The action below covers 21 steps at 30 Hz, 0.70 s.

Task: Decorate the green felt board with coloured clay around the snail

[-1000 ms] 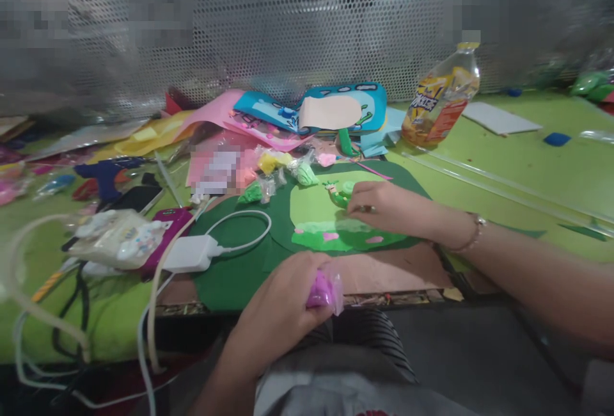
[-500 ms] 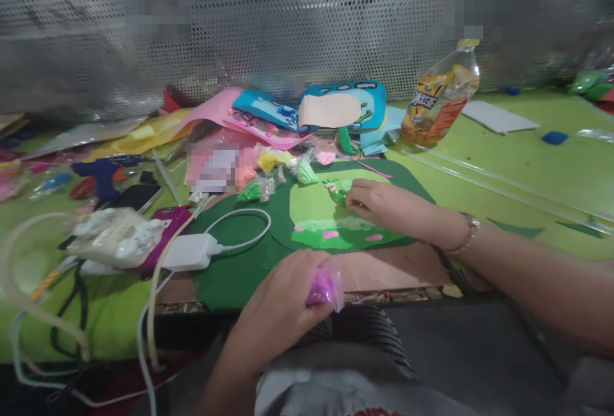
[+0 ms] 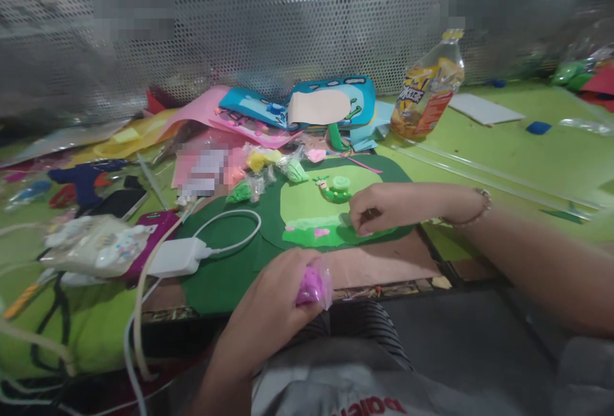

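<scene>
In the head view my left hand is closed around a lump of purple clay in clear plastic wrap, at the table's front edge. My right hand hovers low over the lower right of a green paper picture, fingers curled down near its strip of brighter green. Whatever its fingertips pinch, if anything, is hidden. Just left of that hand, a small green snail figure lies on the picture. A flat pink piece sits on the bright green strip.
Wrapped clay lumps lie behind the picture. A white charger with cables, a decorated pouch and a blue glue gun are on the left. A plastic bottle stands at the back right, before a perforated metal panel.
My right hand has moved from the snail down towards the picture's lower edge, uncovering the snail. My left hand keeps holding the purple clay. The view has shifted slightly.
</scene>
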Tool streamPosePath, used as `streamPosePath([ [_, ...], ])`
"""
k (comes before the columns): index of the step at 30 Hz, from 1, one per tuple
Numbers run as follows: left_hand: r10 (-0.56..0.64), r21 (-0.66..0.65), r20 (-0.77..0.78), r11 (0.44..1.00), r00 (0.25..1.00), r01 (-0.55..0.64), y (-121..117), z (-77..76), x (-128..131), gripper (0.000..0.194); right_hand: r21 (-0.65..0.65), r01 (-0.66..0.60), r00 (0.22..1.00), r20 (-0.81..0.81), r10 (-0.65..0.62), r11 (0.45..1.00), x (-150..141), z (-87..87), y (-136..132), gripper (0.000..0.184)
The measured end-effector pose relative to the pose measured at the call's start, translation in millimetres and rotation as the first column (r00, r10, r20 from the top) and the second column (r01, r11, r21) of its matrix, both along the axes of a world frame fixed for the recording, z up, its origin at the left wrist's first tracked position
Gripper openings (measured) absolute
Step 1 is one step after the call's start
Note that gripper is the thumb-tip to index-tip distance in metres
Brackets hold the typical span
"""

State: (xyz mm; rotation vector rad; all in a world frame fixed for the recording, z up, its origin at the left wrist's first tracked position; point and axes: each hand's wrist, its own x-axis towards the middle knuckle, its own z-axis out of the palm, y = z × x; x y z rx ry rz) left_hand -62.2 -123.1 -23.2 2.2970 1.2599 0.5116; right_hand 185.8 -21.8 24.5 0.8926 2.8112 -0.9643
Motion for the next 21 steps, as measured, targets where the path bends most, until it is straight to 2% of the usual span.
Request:
streamPosePath([
  [6,0.003,0.001,-0.005,1.000,1.000,-0.003,0,1.9,0,0.031,0.053,-0.036,0.999,-0.007,0.036,0.998,-4,-5.4,-1,0.012],
  [11,0.003,-0.007,0.000,1.000,1.000,-0.003,0,2.2,0,0.030,0.089,0.003,1.000,0.011,-0.004,0.996,-2,-6.2,-1,0.005],
  [21,0.006,-0.002,-0.006,1.000,1.000,-0.006,0,3.7,1,0.030,0.045,0.010,0.999,0.030,-0.012,0.999,4,3.3,0,0.008],
])
